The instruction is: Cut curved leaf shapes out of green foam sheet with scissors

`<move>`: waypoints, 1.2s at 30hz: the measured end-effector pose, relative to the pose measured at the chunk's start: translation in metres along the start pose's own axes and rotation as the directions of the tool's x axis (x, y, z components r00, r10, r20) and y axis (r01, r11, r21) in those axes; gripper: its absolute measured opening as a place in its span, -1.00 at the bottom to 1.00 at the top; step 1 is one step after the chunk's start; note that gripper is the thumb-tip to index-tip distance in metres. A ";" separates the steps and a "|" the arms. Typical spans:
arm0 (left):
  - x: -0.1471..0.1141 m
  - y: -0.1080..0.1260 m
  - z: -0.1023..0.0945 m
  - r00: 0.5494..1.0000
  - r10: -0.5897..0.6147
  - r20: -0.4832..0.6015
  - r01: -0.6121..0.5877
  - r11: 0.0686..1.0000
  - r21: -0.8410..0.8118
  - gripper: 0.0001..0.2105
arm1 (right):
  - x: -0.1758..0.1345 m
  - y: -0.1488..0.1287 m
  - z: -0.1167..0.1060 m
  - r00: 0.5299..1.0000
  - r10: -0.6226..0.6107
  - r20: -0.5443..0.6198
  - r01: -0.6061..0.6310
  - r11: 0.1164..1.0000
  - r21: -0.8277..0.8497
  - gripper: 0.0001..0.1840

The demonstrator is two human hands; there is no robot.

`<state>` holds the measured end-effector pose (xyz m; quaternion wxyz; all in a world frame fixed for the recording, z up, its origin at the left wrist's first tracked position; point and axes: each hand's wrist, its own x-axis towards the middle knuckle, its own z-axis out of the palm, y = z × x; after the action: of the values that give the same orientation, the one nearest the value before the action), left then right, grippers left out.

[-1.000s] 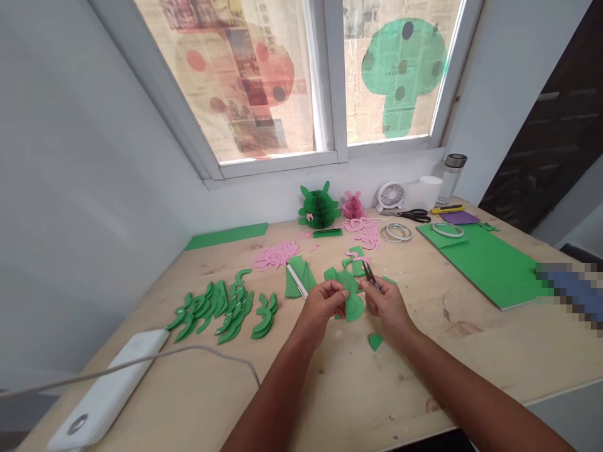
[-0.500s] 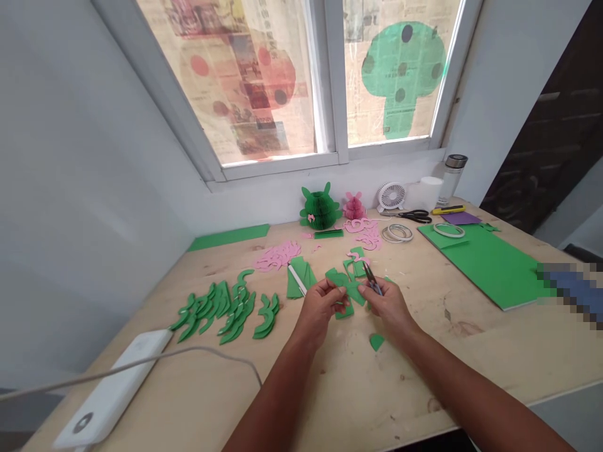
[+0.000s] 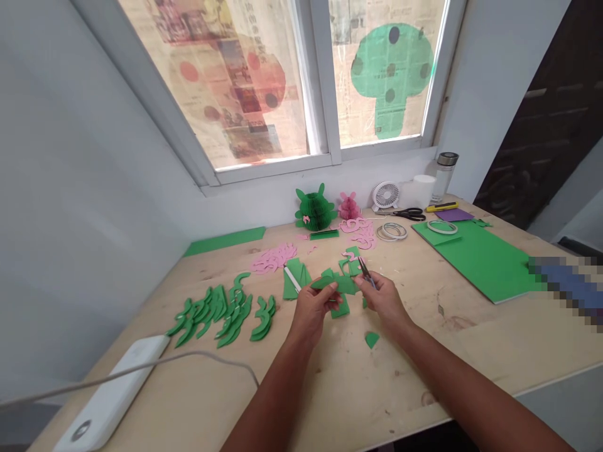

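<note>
Left hand (image 3: 313, 306) pinching green paper (image 3: 345, 285); right hand (image 3: 383, 297) grasping scissors (image 3: 367, 272), seemingly touching paper's edge. Pinching lightly, pointing blades away probably helping avoid creases, nicks.

Left forearm (image 3: 271, 395), bare, slants in from the near side of the bench (image 3: 358, 389); right forearm (image 3: 456, 376), bare too, crosses the near edge farther right, the pair angled inward so the hands meet well inside that edge, close together but not touching. Left hand (image 3: 313, 307): wrist (image 3: 300, 339) roughly in line with forearm, thumb (image 3: 325, 293) uppermost, fingers (image 3: 335, 302) curled beneath in a closed pinch, tips toward the right. Right hand (image 3: 382, 298): back largely uppermost, fingers bent into a closed grip, thumb side facing the left.
</note>
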<state>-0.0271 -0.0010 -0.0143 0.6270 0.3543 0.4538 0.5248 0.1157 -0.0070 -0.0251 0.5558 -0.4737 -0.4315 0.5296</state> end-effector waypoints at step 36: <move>0.006 -0.004 -0.002 0.987 0.054 -0.149 -0.087 0.971 -0.222 -0.69 | 0.002 0.011 0.004 0.994 0.100 -0.050 -0.093 0.987 0.133 -0.62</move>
<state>-0.0278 0.0037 -0.0200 0.6104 0.2577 0.4212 0.6193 0.1094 -0.0045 -0.0353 0.5712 -0.4713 -0.3566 0.5695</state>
